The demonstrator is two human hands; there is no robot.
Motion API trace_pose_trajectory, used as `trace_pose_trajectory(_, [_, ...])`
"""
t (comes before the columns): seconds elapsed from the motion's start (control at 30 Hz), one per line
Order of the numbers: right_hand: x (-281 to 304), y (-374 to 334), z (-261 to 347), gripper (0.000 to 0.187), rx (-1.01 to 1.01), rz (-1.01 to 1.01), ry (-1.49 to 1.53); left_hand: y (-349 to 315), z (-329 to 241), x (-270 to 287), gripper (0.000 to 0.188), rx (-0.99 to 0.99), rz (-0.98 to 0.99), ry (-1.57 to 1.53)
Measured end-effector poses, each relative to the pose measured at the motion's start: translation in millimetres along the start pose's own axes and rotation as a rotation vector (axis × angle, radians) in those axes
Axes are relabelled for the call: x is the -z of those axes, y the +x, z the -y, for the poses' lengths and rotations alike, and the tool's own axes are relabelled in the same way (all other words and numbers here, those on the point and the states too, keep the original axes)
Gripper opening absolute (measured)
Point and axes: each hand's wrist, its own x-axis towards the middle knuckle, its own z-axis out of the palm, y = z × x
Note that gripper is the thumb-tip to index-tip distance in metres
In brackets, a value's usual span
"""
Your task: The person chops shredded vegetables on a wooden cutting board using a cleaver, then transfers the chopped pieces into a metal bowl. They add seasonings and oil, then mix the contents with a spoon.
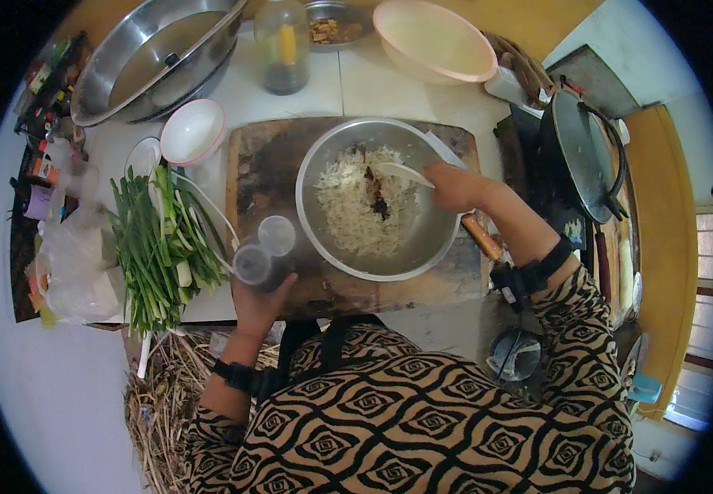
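Note:
A wide metal bowl [311, 222] stands on a wooden cutting board [266, 173]. It holds pale shredded food [348, 218] with a dark brown seasoning [379, 204] on its middle. My right hand [454, 188] grips a white spoon [404, 172], whose tip reaches over the food. Left of the bowl, my left hand [262, 306] is closed around a small clear plastic jar [253, 265]. Its round clear lid [277, 235] stands open beside the mouth; the jar's contents are hard to make out. A wooden-handled knife [482, 237] lies by the bowl's right side, its blade mostly hidden.
Green onions [159, 247] lie left of the board, below a white bowl [193, 132]. A large steel basin [97, 90], a bottle [281, 49] and a pink basin [435, 41] stand at the back. A lidded black wok [579, 156] sits at right.

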Motion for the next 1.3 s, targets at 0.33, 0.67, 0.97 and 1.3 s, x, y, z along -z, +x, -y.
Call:
trace_pose_trajectory(0.33, [-6.1,10.6,61.1,0.01,-0.044,0.075,-0.188,0.3,-37.0,11.7,0.062,0.088,0.048,-0.115])
trace_pose_trajectory(0.67, [-24.6,-37.4,82.2,0.014,0.033,0.078,-0.201,4.9,-35.7,14.9,0.058,0.057,0.102,-0.087])
trace_pose_trajectory(0.97, [-12.3,20.0,74.2,0.014,-0.138,-0.21,-0.143,17.4,-57.4,10.3,0.09,0.108,0.13,-0.25])
trace_pose_trajectory(1.3, [-25.5,-35.4,78.2,0.015,0.111,0.028,-0.085,-26.2,-80.0,38.1,0.063,0.52,0.286,0.127])
